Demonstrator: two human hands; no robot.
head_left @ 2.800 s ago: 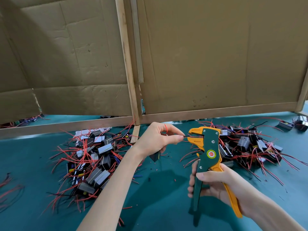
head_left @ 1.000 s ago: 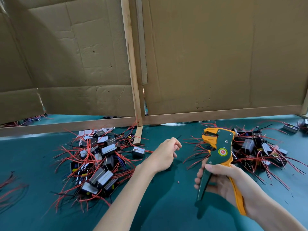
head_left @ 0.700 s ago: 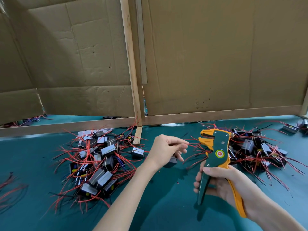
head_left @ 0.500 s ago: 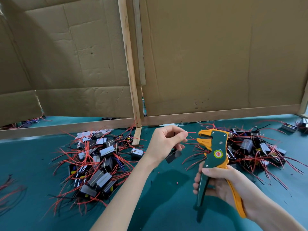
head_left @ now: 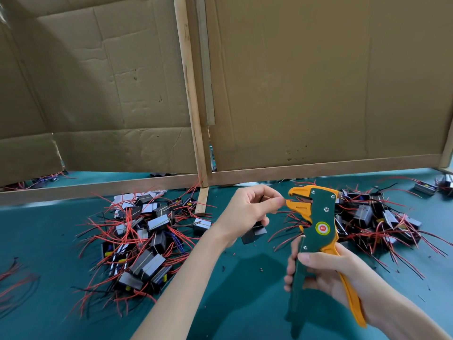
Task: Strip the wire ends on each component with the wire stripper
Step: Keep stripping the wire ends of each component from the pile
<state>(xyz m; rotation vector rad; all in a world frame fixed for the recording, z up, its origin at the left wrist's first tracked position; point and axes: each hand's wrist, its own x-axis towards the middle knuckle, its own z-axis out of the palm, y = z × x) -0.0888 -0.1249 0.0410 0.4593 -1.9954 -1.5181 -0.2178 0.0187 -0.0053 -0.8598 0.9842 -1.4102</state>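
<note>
My right hand (head_left: pixel 326 271) grips the handles of a green and orange wire stripper (head_left: pixel 316 222), held upright with its jaws pointing left. My left hand (head_left: pixel 247 212) pinches a red wire between thumb and forefinger, and the wire's tip touches the stripper's jaws. A small black component (head_left: pixel 253 234) hangs from that wire under my left hand, above the table. Two heaps of the same black components with red wires lie on the green table: one at the left (head_left: pixel 144 239), one at the right (head_left: pixel 375 217) behind the stripper.
Cardboard panels in wooden frames (head_left: pixel 203 94) stand along the back of the green table (head_left: pixel 245 290). A few loose components (head_left: pixel 426 187) lie at the far right. Loose red wires (head_left: pixel 12 280) lie at the left edge. Small wire scraps dot the mat.
My left hand dropped a component on the left heap, picked another from the table, lifted it and brought its red wire to the stripper's jaws. The stripper stayed upright in my right hand.
</note>
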